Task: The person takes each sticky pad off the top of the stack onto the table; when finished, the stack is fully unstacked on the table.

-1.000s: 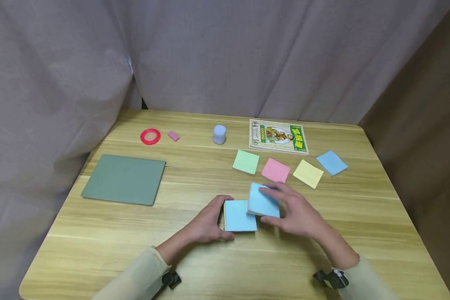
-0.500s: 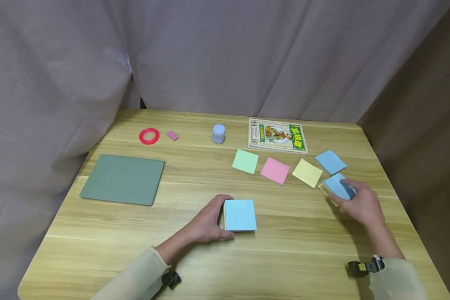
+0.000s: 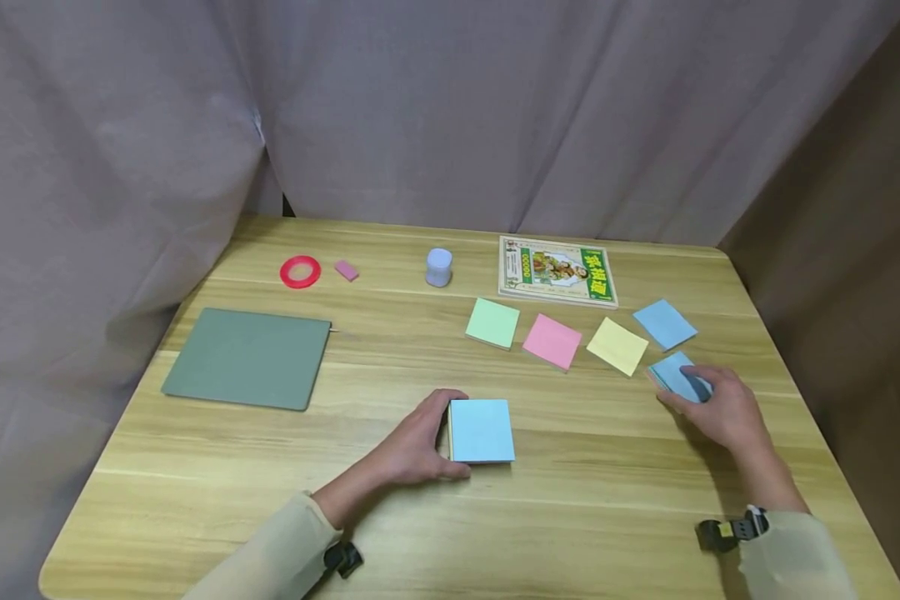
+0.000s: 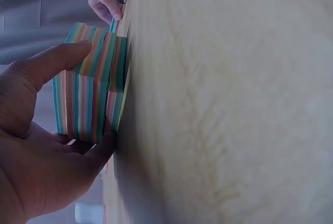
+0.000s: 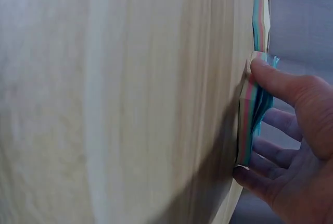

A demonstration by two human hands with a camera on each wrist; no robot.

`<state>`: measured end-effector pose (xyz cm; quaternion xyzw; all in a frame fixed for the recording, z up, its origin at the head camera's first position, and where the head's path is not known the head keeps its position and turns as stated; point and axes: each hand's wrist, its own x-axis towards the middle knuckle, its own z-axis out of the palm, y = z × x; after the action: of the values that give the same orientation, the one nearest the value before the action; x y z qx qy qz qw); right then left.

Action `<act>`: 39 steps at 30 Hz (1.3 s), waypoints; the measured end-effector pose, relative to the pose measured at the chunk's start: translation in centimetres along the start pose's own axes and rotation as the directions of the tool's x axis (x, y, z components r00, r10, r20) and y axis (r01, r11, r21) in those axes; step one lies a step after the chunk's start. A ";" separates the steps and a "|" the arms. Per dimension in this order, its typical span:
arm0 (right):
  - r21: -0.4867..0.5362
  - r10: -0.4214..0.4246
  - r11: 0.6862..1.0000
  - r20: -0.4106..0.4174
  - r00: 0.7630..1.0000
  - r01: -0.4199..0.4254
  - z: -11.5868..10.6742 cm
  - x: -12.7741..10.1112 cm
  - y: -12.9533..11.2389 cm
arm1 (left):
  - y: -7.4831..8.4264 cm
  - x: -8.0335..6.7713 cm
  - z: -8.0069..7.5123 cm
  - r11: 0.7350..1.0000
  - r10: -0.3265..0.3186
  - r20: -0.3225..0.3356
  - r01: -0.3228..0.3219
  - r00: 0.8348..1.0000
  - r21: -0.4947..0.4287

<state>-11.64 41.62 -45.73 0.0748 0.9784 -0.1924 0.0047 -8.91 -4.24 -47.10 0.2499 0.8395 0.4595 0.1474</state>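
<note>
A thick stack of sticky notes (image 3: 482,430), blue on top, stands on the table in front of me. My left hand (image 3: 418,443) grips it from the left, thumb on the near side and fingers on the far side. Its striped coloured layers show in the left wrist view, where the stack (image 4: 88,94) looks slightly uneven. At the right, my right hand (image 3: 723,408) holds a thinner blue-topped sticky note pad (image 3: 673,373) between thumb and fingers. In the right wrist view this pad (image 5: 246,114) is down at the table, its top sheets fanning apart.
Behind the hands lie green (image 3: 492,322), pink (image 3: 552,341), yellow (image 3: 618,346) and blue (image 3: 665,323) sticky note pads. Farther back are a book (image 3: 558,271), a small whitish container (image 3: 438,267), a pink eraser-like block (image 3: 347,270) and a red ring (image 3: 300,272). A green notebook (image 3: 247,358) lies left.
My right hand has carried the blue-topped pad from above the stack to the right and lowered it in front of the far-right blue pad. The left hand has stayed on the stack.
</note>
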 end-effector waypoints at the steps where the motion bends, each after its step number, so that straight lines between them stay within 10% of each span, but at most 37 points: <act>1: -0.002 0.000 1.000 0.010 1.000 0.000 -0.1 0.0 0.0 | 0.0 0.0 0.0 1.000 0.000 0.001 0.000 1.000 -0.001; 8: -0.001 -0.026 1.000 0.041 0.999 0.026 -1.1 -0.4 -2.1 | 0.0 0.0 0.0 1.000 0.005 -0.003 -0.005 1.000 -0.004; 13: 0.018 -0.221 0.975 0.000 0.975 0.221 -1.0 -1.4 -7.0 | -0.1 0.0 0.1 1.000 0.002 -0.004 -0.002 1.000 0.006; 27: 0.192 -0.726 0.686 0.252 0.641 0.702 5.1 -7.0 -20.3 | -0.1 0.2 0.1 0.999 0.012 -0.001 -0.012 1.000 0.033; 39: 0.187 -0.767 0.640 0.211 0.606 0.745 6.5 -6.8 -21.3 | -0.2 0.2 0.2 0.998 0.021 -0.011 -0.020 1.000 0.058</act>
<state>-8.22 18.69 -43.50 -0.3724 0.8991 -0.2235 0.0539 -9.01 -4.06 -47.42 0.2602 0.8505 0.4380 0.1306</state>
